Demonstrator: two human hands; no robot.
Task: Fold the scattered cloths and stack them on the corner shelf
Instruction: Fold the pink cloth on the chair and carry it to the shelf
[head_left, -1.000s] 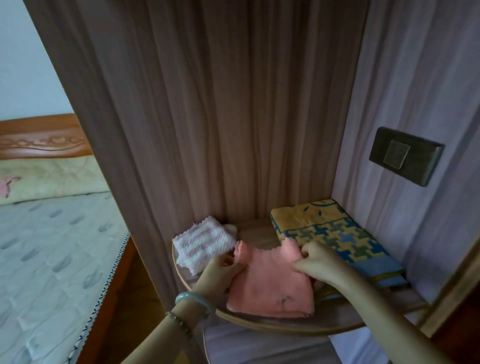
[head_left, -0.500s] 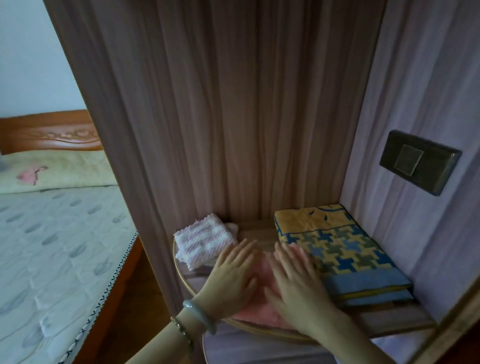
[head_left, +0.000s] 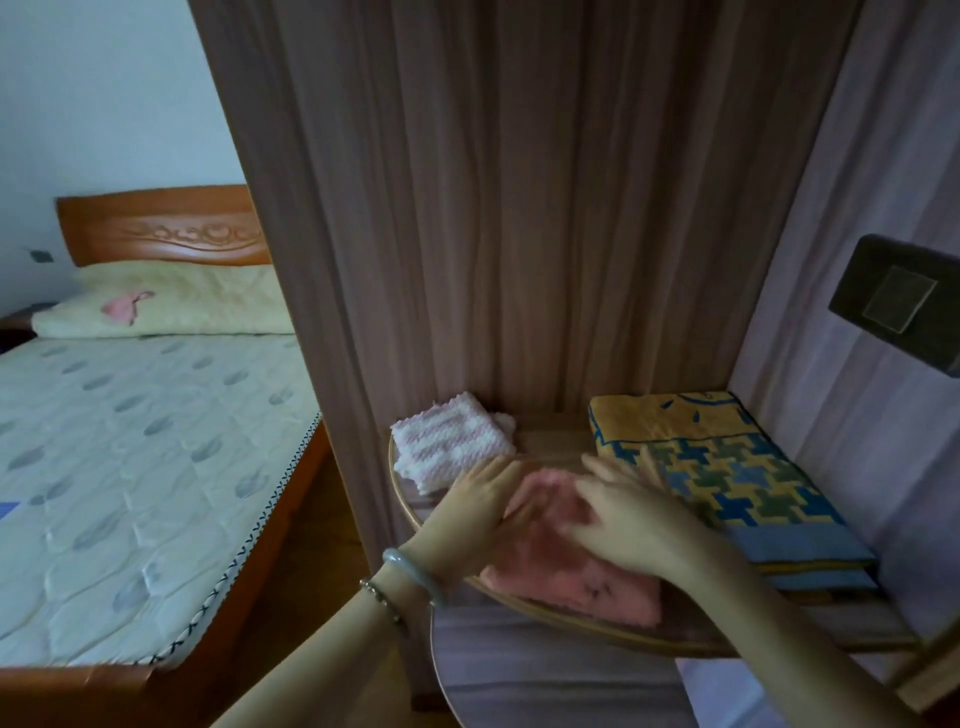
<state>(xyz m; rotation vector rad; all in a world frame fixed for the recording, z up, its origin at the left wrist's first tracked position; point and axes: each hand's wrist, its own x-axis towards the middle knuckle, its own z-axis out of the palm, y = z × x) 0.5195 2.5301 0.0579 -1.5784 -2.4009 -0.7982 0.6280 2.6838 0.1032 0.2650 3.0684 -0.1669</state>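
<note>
I see the pink cloth (head_left: 571, 577) folded at the front edge of the corner shelf (head_left: 556, 441) — left grip (head_left: 478, 509) and right grip (head_left: 634, 519) both lie flat on it, fingers straight, clasping nothing. A white knitted cloth (head_left: 452, 447) sits at the shelf's back left corner, and a yellow-and-blue patterned cloth (head_left: 727, 478) lies along its right edge.

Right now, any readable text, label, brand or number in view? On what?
No readable text anywhere in view.
Small dark mark on the folded pink cloth: too small and blurred to read.
Dark rectangular wall switch plate: no lettering visible.
</note>
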